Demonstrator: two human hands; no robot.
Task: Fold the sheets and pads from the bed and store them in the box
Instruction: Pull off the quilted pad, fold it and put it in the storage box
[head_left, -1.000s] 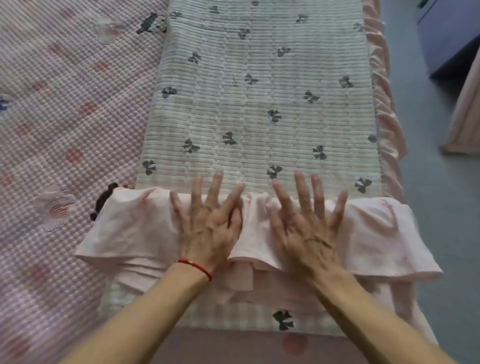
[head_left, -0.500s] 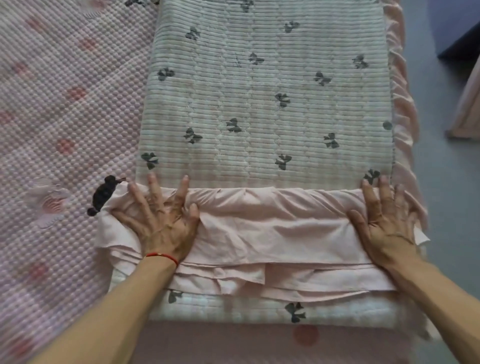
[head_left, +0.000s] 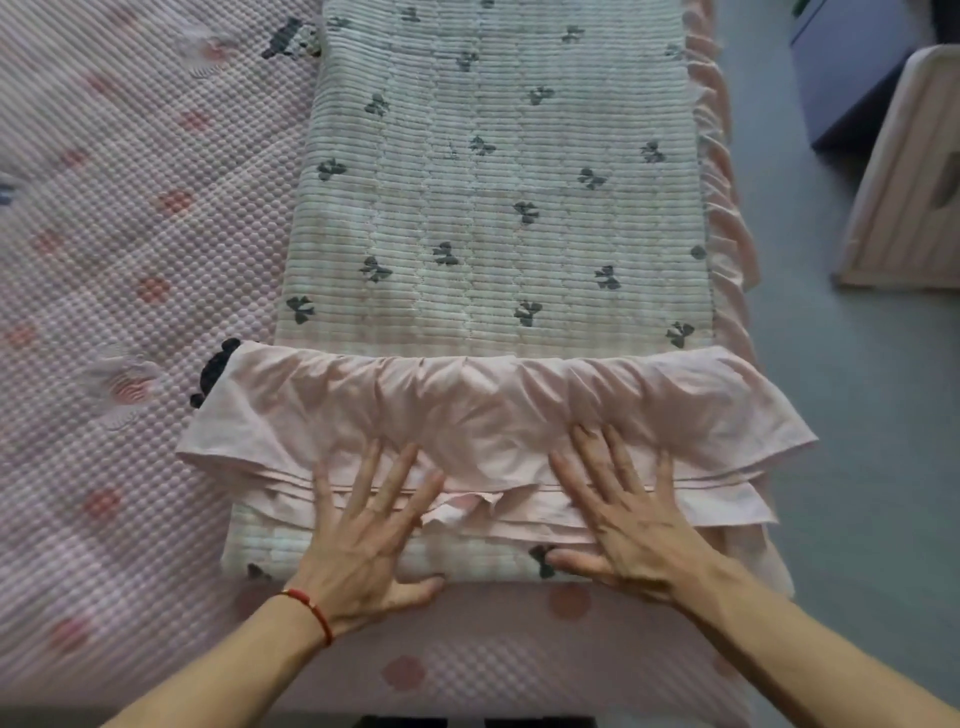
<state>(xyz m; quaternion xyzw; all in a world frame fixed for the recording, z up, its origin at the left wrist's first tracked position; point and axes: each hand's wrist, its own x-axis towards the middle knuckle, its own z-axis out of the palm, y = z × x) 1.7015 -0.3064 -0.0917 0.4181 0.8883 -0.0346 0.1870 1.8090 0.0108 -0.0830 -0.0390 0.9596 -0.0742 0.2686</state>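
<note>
The quilted pad (head_left: 493, 208), printed with dark bows, lies folded in a long strip along the bed's right edge, its pink ruffle (head_left: 488, 415) laid across the near end. Half a second ago the hands were spread to the ruffle's two outer ends; now both have come back to the middle and nearer the bed's near edge. The left hand (head_left: 363, 535) and right hand (head_left: 628, 525) lie flat, fingers straight and splayed, thumbs at the pad's near fold. The smoothing looks finished; the next fold probably starts here. The pink bedcover (head_left: 130, 260) lies underneath.
</note>
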